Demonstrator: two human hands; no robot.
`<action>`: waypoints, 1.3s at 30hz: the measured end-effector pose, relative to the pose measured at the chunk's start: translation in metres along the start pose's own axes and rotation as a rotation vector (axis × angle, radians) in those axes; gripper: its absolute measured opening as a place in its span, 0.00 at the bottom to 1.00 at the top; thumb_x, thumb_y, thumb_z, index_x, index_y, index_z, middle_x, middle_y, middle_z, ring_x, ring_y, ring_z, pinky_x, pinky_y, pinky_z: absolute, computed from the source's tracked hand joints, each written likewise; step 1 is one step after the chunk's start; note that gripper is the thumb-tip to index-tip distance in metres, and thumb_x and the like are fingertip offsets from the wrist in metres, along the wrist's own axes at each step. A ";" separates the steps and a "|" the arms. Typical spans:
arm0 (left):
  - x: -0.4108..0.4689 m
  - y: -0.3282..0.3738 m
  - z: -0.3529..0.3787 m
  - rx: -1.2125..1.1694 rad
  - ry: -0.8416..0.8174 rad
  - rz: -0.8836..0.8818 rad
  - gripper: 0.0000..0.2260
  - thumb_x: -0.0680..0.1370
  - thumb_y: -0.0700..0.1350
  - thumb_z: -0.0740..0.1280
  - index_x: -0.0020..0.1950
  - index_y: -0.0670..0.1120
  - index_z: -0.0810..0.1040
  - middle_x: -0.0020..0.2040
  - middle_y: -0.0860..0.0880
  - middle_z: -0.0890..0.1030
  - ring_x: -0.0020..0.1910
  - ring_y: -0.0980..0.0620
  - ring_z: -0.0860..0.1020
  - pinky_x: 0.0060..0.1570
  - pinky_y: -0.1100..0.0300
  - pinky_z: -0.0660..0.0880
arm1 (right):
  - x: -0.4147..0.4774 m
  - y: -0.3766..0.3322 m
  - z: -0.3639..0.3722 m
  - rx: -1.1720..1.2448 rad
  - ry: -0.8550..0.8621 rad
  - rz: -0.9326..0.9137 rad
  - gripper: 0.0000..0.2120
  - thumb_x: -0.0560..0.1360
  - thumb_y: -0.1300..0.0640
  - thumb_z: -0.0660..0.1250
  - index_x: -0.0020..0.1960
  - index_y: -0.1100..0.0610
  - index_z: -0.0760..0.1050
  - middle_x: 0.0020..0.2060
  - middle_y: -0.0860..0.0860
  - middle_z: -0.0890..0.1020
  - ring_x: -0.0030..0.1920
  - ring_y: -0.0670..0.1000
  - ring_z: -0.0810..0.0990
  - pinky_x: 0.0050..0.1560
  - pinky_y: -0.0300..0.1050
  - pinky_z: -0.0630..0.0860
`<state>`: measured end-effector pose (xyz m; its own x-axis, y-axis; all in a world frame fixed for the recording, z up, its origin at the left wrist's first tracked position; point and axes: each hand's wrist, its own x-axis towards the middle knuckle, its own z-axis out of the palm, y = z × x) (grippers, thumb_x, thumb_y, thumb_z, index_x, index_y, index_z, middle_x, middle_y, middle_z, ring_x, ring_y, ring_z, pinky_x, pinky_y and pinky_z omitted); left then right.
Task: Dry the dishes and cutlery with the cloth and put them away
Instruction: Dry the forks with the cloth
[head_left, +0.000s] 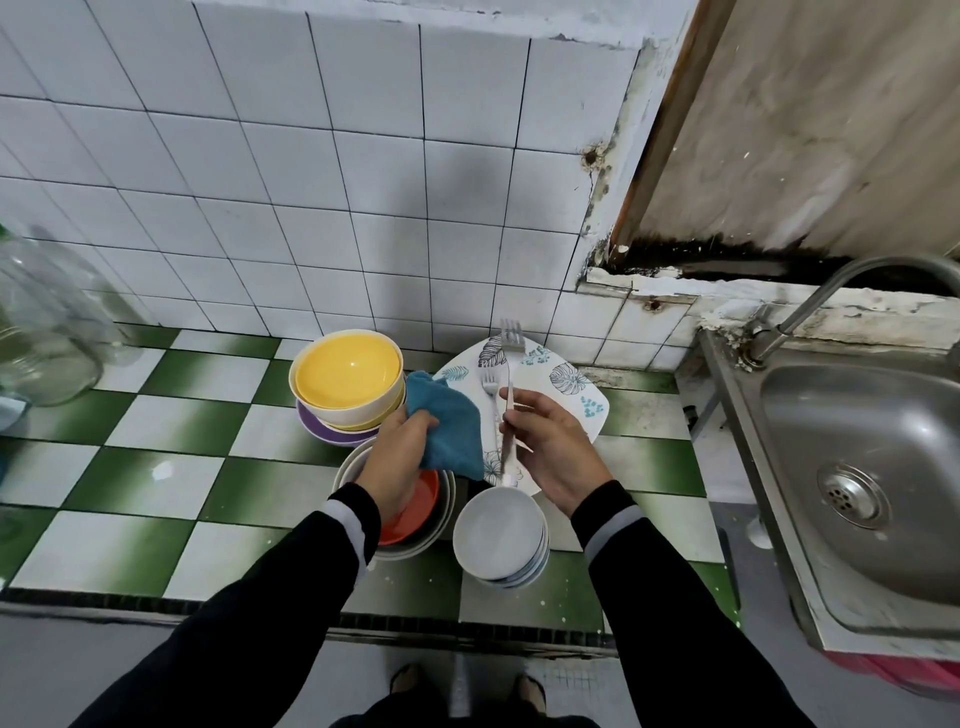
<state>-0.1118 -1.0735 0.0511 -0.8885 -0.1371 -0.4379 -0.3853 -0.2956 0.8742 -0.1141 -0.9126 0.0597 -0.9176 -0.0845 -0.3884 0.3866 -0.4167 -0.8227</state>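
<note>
My left hand (397, 457) grips a blue cloth (451, 423) above the dishes. My right hand (550, 447) pinches the handle of a metal fork (511, 343), tines up, over a square white plate with a leaf pattern (569, 382). A second fork (490, 389) lies on that plate. A yellow bowl (347, 371) tops a stack with a purple bowl (317, 428) beneath it. An orange bowl (415, 506) sits inside nested white bowls, partly hidden by my left wrist. A stack of small white dishes (498, 538) stands in front.
All dishes sit on a green-and-white tiled counter (171, 467) against a white tiled wall. A clear glass jar (47, 332) stands at the left. A steel sink (872, 488) with a curved tap (831, 296) is at the right.
</note>
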 end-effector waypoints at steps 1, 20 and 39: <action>-0.001 0.002 0.000 -0.003 -0.009 -0.003 0.13 0.79 0.34 0.57 0.54 0.48 0.76 0.49 0.47 0.83 0.47 0.49 0.81 0.45 0.57 0.79 | 0.000 -0.001 0.000 -0.030 -0.013 -0.019 0.13 0.77 0.73 0.62 0.51 0.58 0.78 0.37 0.52 0.78 0.37 0.48 0.77 0.36 0.38 0.73; -0.004 0.009 0.012 0.577 0.068 0.495 0.12 0.79 0.35 0.58 0.59 0.44 0.75 0.45 0.47 0.77 0.40 0.51 0.73 0.39 0.62 0.67 | 0.000 -0.018 0.016 -0.322 0.285 0.014 0.11 0.81 0.51 0.64 0.47 0.56 0.80 0.41 0.54 0.82 0.40 0.54 0.83 0.41 0.44 0.79; -0.006 -0.012 0.018 1.062 -0.210 0.726 0.26 0.81 0.37 0.61 0.78 0.46 0.61 0.76 0.46 0.67 0.74 0.47 0.65 0.73 0.55 0.61 | -0.003 -0.024 0.021 -0.285 0.250 -0.024 0.09 0.81 0.53 0.63 0.46 0.53 0.81 0.41 0.51 0.83 0.42 0.47 0.80 0.44 0.42 0.72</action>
<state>-0.1058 -1.0518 0.0470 -0.9604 0.2291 0.1587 0.2748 0.6836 0.6761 -0.1227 -0.9211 0.0894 -0.8895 0.1606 -0.4278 0.4076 -0.1440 -0.9017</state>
